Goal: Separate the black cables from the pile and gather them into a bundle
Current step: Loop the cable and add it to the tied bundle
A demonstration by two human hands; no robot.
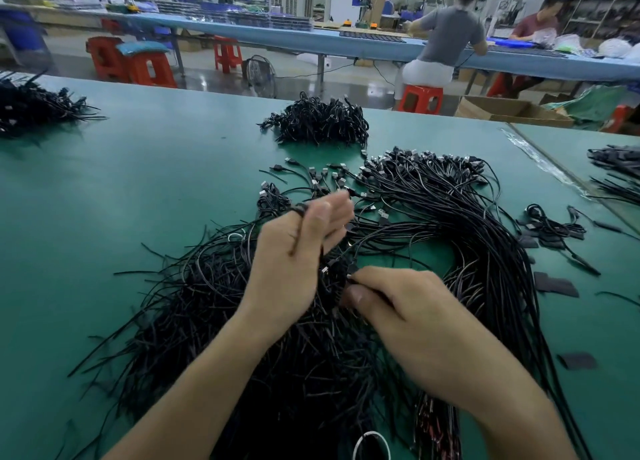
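Matting in green covers your worktable (138, 189), and most of its near half lies under the pile (311, 373) of black cables (485, 252). Loose ends fan out to your left, while a long sheaf curves round on your right, its plugs (433, 165) clustered at the far end. Beyond the pile sits a tighter far heap (318, 120) of cables. A left heap (27, 110) lies at the far left corner and a right heap (616, 169) at the right edge. Behind the table runs a long blue bench (242, 34) with red stools (145, 68) beside it and two seated people working there.

Your left hand (294, 259) is raised over the middle of the pile. A strand runs up across the base of its thumb and loops over the forefinger. The fingers (337, 203) reach out nearly straight but are blurred, so you cannot tell whether they clamp anything. Your right hand (412, 317) sits low over the pile just beside it, thumb and forefinger pinching one black cable close to its plug, the other fingers curled.

To your right lie a small bundle (550, 224) and several flat black strips (557, 285). At the near edge lies a white ring (372, 442).
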